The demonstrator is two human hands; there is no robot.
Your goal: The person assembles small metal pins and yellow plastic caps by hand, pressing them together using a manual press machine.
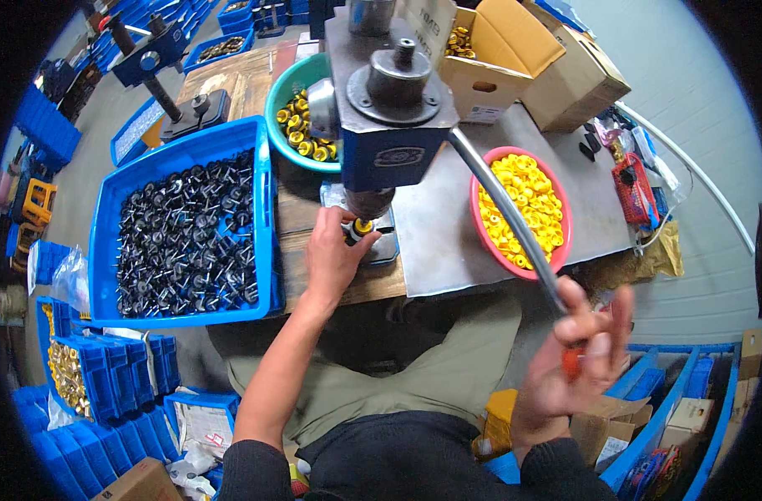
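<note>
My left hand (335, 255) pinches a small black part with a yellow cap (362, 226) between thumb and fingers. The part sits right under the ram (369, 203) of a dark blue arbor press (389, 125), over its base (384, 248). Out to the right, my right hand (577, 359) is blurred, its fingers loosely curled over the end of the long steel press lever (514, 219). An orange-red knob (572, 364) shows against the palm. The lever slants down from the press head toward me.
Left of the press stands a blue crate (269, 217) of black round-headed studs. A green bowl (272, 125) behind it holds black-and-yellow pieces. A pink bowl (566, 225) of yellow caps lies under the lever. Cardboard boxes (489, 83) stand at the back; another press (193, 113) is far left.
</note>
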